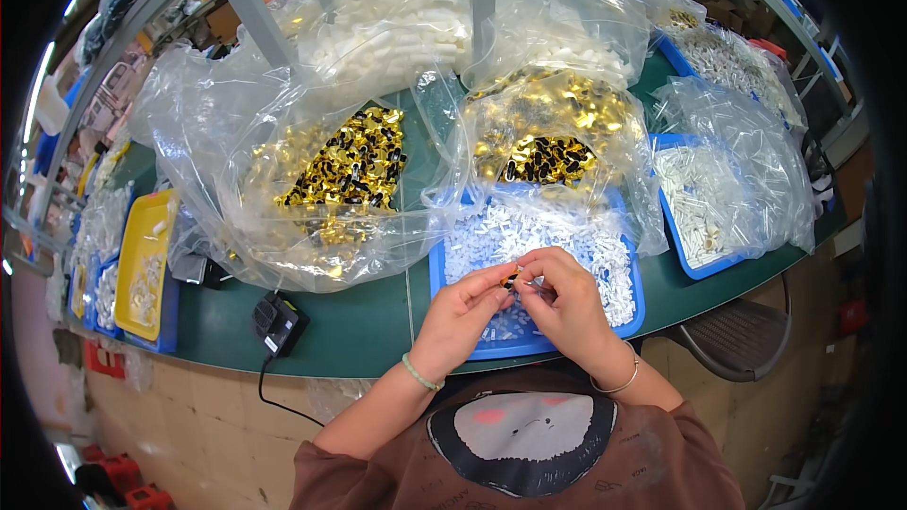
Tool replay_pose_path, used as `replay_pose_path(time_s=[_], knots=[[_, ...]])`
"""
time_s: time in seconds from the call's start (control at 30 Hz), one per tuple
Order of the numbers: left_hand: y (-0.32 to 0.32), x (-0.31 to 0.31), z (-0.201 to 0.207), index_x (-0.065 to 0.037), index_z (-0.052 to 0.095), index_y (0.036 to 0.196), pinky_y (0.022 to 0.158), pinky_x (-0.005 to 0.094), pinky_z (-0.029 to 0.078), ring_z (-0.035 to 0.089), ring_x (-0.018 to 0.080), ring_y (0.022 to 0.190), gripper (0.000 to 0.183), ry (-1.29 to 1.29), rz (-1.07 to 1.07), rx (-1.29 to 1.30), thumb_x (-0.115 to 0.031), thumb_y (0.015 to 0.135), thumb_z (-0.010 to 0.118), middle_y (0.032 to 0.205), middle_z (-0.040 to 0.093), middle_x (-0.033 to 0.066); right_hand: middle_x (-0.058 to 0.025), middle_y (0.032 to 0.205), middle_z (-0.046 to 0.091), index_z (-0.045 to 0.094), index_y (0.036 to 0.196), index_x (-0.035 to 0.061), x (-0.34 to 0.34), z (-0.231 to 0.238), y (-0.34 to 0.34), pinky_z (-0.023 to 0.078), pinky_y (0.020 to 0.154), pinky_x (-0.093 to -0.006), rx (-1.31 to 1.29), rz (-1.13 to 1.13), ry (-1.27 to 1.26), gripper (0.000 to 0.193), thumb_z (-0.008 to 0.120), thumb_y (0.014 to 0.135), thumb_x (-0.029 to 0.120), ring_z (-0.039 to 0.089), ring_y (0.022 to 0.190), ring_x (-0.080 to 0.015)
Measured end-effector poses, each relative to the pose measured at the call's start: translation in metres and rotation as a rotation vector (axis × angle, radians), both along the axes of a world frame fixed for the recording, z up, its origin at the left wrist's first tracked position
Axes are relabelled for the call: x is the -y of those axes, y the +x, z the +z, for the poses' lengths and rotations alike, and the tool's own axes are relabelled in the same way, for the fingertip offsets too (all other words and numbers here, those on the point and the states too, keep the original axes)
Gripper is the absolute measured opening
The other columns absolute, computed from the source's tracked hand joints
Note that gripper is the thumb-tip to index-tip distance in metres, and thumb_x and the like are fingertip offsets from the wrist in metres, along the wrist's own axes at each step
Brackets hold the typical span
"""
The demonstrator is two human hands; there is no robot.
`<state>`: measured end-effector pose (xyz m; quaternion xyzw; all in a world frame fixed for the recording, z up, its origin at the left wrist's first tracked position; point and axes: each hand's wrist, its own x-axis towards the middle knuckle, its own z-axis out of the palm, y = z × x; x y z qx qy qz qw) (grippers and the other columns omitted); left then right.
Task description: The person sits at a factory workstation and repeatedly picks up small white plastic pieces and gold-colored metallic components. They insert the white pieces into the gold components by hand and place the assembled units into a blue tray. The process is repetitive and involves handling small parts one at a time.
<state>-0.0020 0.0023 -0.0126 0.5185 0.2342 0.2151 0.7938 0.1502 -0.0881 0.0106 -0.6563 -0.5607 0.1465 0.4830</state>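
Both my hands meet over a blue tray (521,350) heaped with small white plastic pieces (605,269). Between the fingertips is a small gold-and-black part (510,279), pinched by my left hand (466,309) and my right hand (564,299). Fingers cover much of it, so its exact kind does not show. Just beyond the tray, an open clear plastic bag spills similar gold-and-black parts (548,160). A second clear bag of gold-and-black parts (354,165) lies to the left.
Large clear bags of white pieces (402,38) rise at the back behind grey metal posts (248,2). Right stands a blue tray of clear tubes (694,198); left, a yellow tray (142,316). A black corded device (281,321) sits near the green table's edge. Other people work across the table.
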Motion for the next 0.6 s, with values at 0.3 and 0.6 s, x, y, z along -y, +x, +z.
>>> replay_pose_path(time_s=[0.3,0.6], knots=[[0.0004,0.0003,0.0010,0.003,0.054,0.136,0.098,0.0261,0.049,0.060,0.0115,0.109,0.037,-0.017,-0.006,0.004,-0.006,0.100,0.055,0.126,0.062,0.0083,-0.0110,0.095,0.066,0.061,0.085,0.0026,-0.0002,0.0036,-0.0032,0.051,0.058,-0.0308,0.039,-0.041,-0.034,0.012,0.071,0.079,0.000,0.064,0.068,-0.0229],[0.0026,0.0037,0.0067,0.003,0.055,0.135,0.097,0.0248,0.048,0.060,0.0107,0.109,0.037,-0.028,0.010,0.016,-0.004,0.099,0.055,0.124,0.063,0.0081,-0.0111,0.093,0.065,0.058,0.084,0.0025,-0.0021,-0.0021,-0.0051,0.051,0.057,-0.0307,0.009,-0.086,-0.016,0.015,0.071,0.078,-0.001,0.063,0.067,-0.0222]])
